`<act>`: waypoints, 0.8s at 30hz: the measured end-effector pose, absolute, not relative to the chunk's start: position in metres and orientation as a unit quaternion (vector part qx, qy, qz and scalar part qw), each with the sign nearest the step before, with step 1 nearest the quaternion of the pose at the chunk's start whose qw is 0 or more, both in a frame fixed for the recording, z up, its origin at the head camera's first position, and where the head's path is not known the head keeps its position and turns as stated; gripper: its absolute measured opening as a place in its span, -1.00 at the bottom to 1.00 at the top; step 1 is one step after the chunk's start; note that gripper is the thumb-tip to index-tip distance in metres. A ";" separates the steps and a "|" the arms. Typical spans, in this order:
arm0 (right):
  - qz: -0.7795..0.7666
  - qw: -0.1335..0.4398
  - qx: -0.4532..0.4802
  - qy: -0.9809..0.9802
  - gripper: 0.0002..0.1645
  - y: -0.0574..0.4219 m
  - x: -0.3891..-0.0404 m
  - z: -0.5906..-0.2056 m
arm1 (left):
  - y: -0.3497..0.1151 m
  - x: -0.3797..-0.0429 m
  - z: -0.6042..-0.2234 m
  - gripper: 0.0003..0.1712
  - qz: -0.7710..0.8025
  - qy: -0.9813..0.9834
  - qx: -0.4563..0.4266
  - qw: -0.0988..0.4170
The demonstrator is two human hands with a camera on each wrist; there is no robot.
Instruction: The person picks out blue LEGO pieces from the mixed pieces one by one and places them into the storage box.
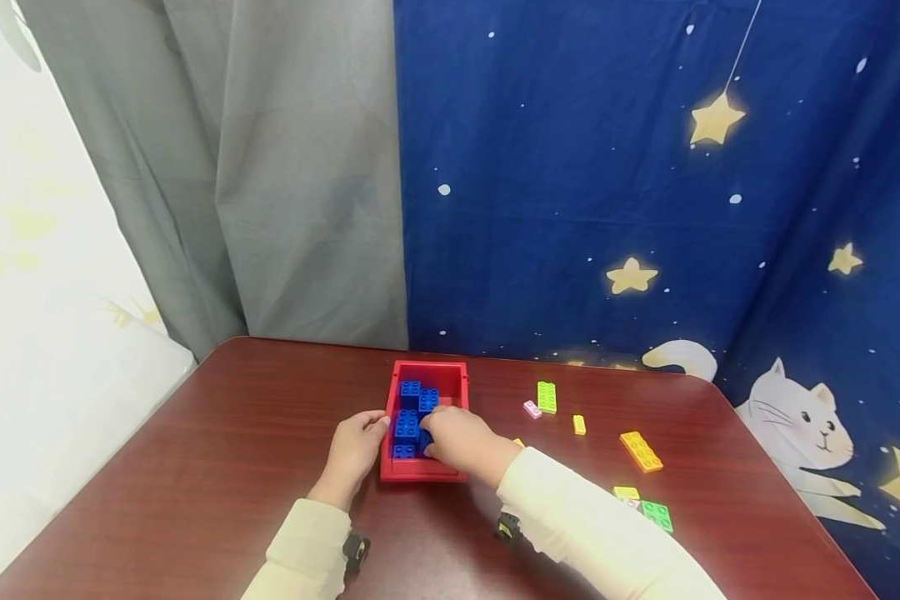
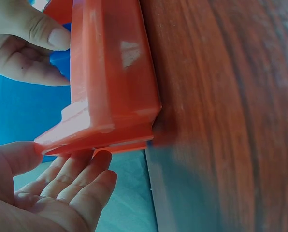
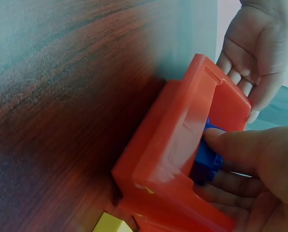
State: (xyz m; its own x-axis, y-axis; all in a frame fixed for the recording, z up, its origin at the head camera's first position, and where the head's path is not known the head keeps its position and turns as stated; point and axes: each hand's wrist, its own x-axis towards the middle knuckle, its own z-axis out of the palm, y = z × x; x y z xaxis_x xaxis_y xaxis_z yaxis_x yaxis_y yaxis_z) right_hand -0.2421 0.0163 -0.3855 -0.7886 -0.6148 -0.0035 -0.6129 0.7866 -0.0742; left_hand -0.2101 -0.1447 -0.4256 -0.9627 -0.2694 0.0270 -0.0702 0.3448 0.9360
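On the table sits a red plastic box [image 1: 423, 472] with several studded blue toy bricks [image 1: 407, 423] inside, mostly along its left side. My left hand [image 1: 352, 452] grips the box's left rim; in the left wrist view the thumb [image 2: 21, 157] lies on the rim and the fingers are against the outer wall. Reaching over the right wall, my right hand [image 1: 461, 440] pinches a blue brick [image 3: 204, 162] near the front of the box. Part of that brick is hidden behind the thumb and fingers.
Loose bricks lie right of the box: a lime one [image 1: 546, 397], a pink one [image 1: 532, 409], a small yellow one [image 1: 579, 425], an orange one [image 1: 641, 452] and a green one [image 1: 656, 515]. A yellow brick [image 3: 111, 224] lies close beside the box. Curtains hang behind the table [image 1: 270, 417].
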 end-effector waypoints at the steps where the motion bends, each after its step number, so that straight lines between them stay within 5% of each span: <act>1: -0.035 0.016 -0.324 0.945 -0.51 0.016 -0.242 -0.386 | -0.145 -0.210 -0.425 -0.60 -0.563 -0.815 0.104 0.088; 24: -0.026 0.025 -0.346 0.938 -0.56 0.013 -0.241 -0.391 | -0.145 -0.211 -0.424 -0.62 -0.564 -0.814 0.104 0.091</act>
State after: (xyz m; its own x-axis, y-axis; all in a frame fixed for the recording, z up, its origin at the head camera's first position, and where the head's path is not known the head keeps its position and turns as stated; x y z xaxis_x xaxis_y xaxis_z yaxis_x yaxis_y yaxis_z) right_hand -0.2407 0.0132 -0.3909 -0.7594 -0.6500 -0.0291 -0.6474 0.7593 -0.0657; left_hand -0.2106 -0.1447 -0.4244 -0.9617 -0.2724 0.0304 -0.0672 0.3420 0.9373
